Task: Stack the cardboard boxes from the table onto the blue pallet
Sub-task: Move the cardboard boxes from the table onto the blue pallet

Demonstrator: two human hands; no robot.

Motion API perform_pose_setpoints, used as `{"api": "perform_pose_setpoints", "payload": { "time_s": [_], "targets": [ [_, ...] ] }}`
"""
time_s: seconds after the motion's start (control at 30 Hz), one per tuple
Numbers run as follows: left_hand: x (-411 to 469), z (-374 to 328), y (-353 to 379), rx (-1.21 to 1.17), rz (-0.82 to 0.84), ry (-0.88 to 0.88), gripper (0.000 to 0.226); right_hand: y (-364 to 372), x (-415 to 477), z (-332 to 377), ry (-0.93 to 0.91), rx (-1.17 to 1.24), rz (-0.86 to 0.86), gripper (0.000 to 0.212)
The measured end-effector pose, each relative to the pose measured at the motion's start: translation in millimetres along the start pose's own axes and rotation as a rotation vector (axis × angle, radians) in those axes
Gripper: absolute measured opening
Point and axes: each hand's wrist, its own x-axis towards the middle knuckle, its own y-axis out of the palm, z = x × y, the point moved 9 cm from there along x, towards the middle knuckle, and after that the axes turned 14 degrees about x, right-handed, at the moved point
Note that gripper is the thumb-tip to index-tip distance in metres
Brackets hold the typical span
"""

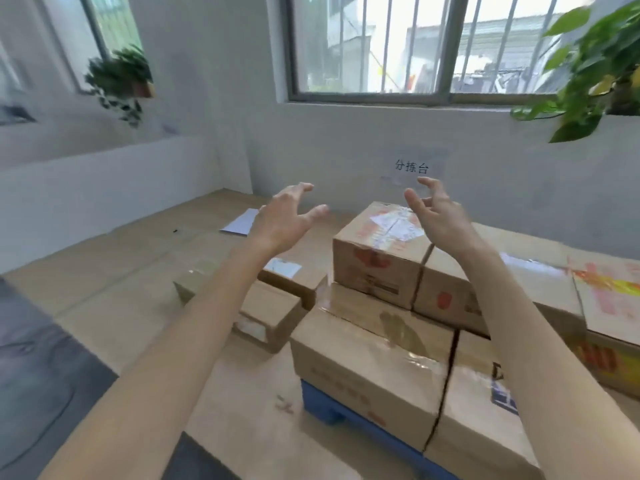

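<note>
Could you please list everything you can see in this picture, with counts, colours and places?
Stacked boxes: at least six, brown, two layers, centre to right.
Blue pallet: one, blue, under the stack's near corner.
Low boxes: two, brown, left of the stack.
Paper sheet: one, white, beyond the low boxes.
Wall sign: one, white with black characters, on the back wall.
Windows: two, grey-framed, top centre and upper left.
Plants: two, green, upper left and upper right.
Left hand: one, open, empty, raised beside the stack.
Right hand: one, open, empty, raised above the stack.
</note>
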Motion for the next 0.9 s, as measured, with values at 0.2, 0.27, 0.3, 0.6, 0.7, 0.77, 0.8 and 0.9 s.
{"api": "perform_pose_setpoints", "payload": {
  "time_s": [0.2, 0.27, 0.3, 0.6, 0.7, 0.77, 0.8, 0.9],
  "targets": [
    [2.1, 169.2, -60.8, 0.073, 0.006, -0.116, 0.060, 183.6, 34.6, 63.8, -0.029, 0.077, 0.119, 0.058],
    [6.1, 216.4, -73.9, 0.089, 0.004, -0.153, 0.057, 236.7, 43.1, 77.9, -0.026, 0.100, 0.151, 0.058],
    [7.1, 237.7, -78.2, 0.091, 0.008, -0.174, 0.056, 260.5, 46.8, 82.5, -0.023, 0.104, 0.162, 0.058],
    [31.6, 391.0, -61.9, 0.034, 0.031, -0.301, 0.055, 424.6, 92.7, 73.3, 0.053, 0.067, 0.231, 0.057],
    [49.0, 438.2, -30.4, 0.047, 0.089, -0.330, 0.056, 467.7, 112.3, 47.3, 0.090, 0.066, 0.247, 0.059],
    [63.1, 467.9, -5.2, 0.068, 0.131, -0.332, 0.056, 492.4, 127.1, 25.9, 0.111, 0.066, 0.246, 0.058],
    [70.4, 481.9, 8.2, 0.084, 0.153, -0.331, 0.056, 503.6, 135.2, 13.7, 0.125, 0.061, 0.239, 0.059],
    [91.7, 518.9, 53.4, 0.130, 0.256, -0.328, 0.057, 535.1, 156.0, -24.8, 0.190, 0.035, 0.215, 0.060]
  ]
}}
